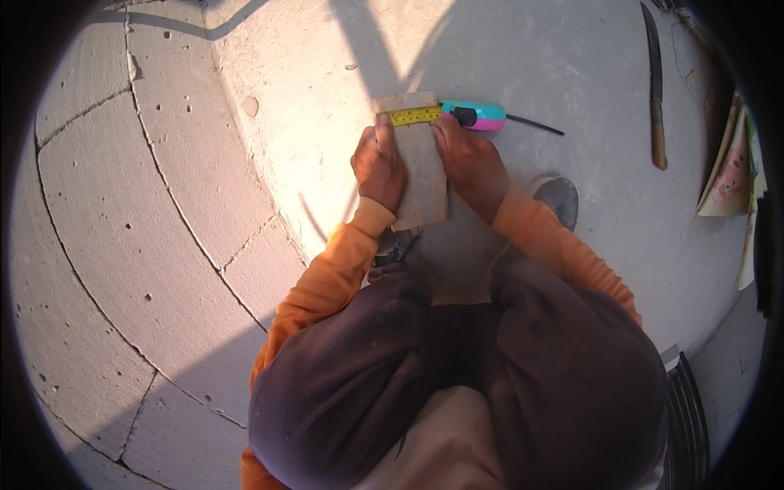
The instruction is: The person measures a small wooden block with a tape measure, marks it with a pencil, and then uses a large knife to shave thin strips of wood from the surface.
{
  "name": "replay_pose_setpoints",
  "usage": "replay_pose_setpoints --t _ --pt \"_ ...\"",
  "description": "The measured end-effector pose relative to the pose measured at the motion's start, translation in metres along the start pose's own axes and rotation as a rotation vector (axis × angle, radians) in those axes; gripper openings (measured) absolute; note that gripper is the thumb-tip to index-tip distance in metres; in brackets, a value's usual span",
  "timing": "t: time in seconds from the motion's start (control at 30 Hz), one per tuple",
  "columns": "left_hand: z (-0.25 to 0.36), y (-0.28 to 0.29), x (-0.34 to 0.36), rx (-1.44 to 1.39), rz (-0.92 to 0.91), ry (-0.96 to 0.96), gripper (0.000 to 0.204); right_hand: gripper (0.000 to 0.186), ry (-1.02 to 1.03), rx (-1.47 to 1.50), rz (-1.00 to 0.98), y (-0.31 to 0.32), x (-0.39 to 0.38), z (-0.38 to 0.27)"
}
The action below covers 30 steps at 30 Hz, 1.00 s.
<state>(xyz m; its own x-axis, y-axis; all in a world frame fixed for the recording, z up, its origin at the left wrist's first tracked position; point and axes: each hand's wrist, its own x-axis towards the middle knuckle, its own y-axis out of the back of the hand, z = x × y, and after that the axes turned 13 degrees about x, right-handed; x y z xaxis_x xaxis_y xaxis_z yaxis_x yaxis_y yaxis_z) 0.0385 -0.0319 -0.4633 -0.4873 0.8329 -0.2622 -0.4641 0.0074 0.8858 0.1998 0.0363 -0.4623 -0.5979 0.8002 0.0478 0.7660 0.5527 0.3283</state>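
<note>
A yellow tape measure blade (415,115) lies across the upper part of a flat brown board (422,184), wooden by its look. Its turquoise and pink case (488,116) sits just past the board's right edge, a black strap (535,124) trailing from it. With thumb and fingers, my left hand (380,167) grips the board's left edge and pins the blade's end there. My right hand (472,159) closes on the blade and board edge close to the case, thumb on top. The fingers under the board are hidden.
A long dark knife with a wooden handle (658,139) lies on the concrete floor (523,49) to the right. Beyond it are printed sacks or sheets (727,180). A wall of grey blocks (147,229) runs along the left. My shoe (558,202) shows beside my right forearm.
</note>
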Motion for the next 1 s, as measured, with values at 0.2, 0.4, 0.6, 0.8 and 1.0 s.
replay_pose_setpoints --t 0.2,0.4,0.6,0.8,1.0 --pt "0.004 0.003 0.000 -0.044 -0.007 0.052 0.037 0.008 -0.002 0.036 -0.027 0.003 0.001 0.000" --pt "0.011 0.009 0.001 -0.122 -0.061 0.164 0.044 0.014 -0.014 0.031 -0.104 0.006 -0.002 0.000" --pt "-0.010 -0.008 0.003 0.016 0.071 -0.036 0.027 0.011 -0.041 -0.015 -0.053 0.003 -0.003 0.000" --pt "-0.028 -0.024 0.000 0.149 0.146 -0.246 0.038 0.014 -0.047 0.042 -0.004 0.002 -0.001 0.004" --pt "-0.027 -0.025 0.001 0.164 0.136 -0.221 0.039 0.013 -0.036 0.005 -0.049 0.003 0.002 0.001"
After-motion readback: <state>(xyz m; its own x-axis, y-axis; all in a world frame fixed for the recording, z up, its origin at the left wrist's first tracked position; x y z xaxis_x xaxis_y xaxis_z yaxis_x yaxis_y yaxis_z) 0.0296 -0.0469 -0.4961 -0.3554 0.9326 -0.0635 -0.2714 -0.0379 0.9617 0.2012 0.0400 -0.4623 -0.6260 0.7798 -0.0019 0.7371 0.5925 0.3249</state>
